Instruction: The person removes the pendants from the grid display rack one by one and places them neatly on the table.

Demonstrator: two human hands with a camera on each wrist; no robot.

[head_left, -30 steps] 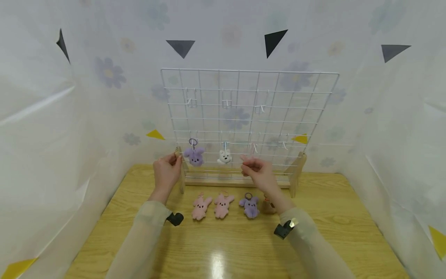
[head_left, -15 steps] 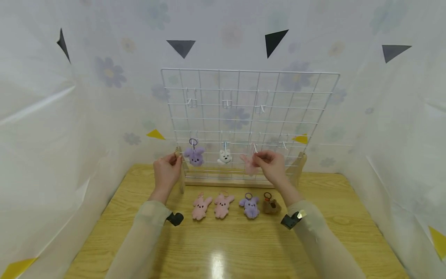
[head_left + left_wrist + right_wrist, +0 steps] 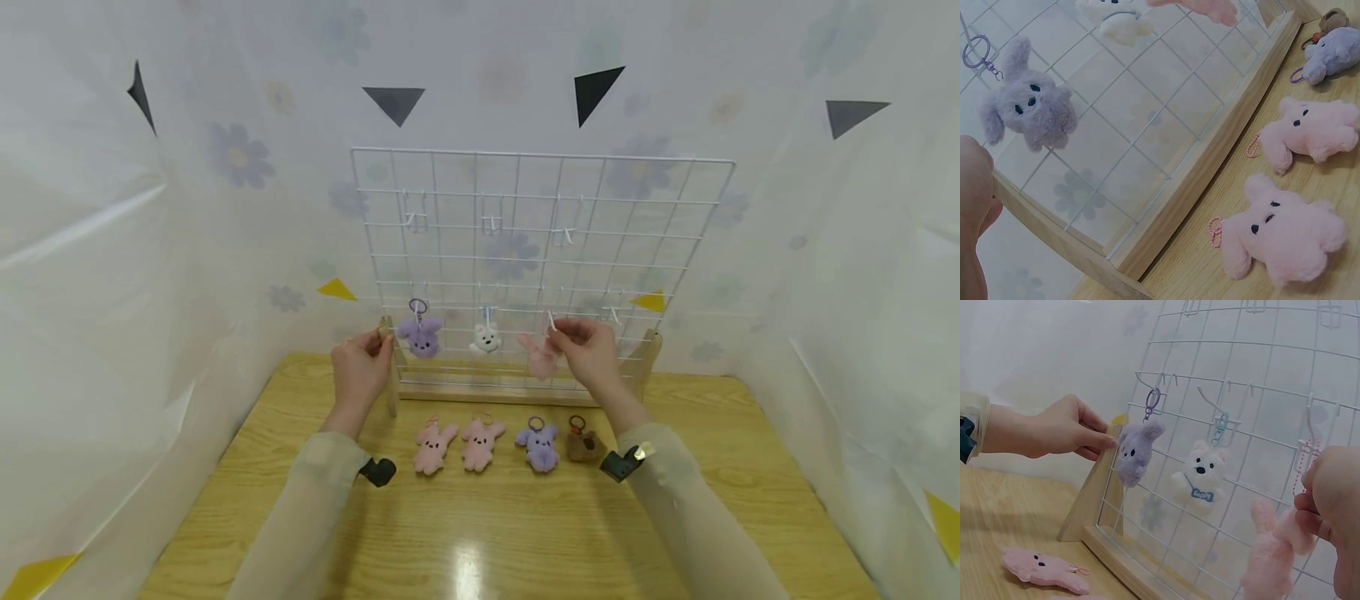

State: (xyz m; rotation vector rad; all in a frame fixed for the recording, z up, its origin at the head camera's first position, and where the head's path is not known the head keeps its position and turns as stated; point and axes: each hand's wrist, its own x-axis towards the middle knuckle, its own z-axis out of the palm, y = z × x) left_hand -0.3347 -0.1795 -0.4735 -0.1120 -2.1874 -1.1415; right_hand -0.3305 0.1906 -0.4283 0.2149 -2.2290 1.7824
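Note:
My left hand (image 3: 358, 371) grips the upper end of the left wooden post (image 3: 392, 375) of a white wire grid rack (image 3: 517, 258). At the third lower hook, my right hand (image 3: 592, 354) pinches a pink plush keychain (image 3: 542, 360) by its upper part. Its pink beaded chain (image 3: 1302, 465) overlaps the white hook (image 3: 1310, 422) in the right wrist view, partly hidden behind the fingers. To its left on the grid hang a white dog plush keychain (image 3: 1202, 472) and a purple plush keychain (image 3: 1137, 453).
On the wooden table (image 3: 465, 533) before the rack lie two pink plush keychains (image 3: 432, 447) (image 3: 480, 444), a purple one (image 3: 538, 448) and a brown one (image 3: 585, 446). Bare hooks (image 3: 491, 223) line the upper grid, with one more bare hook (image 3: 613, 313) at lower right.
My right hand has shifted right and slightly up, from in front of the pink plush keychain to its right side. The brown keychain has come into sight. My left hand stays on the post.

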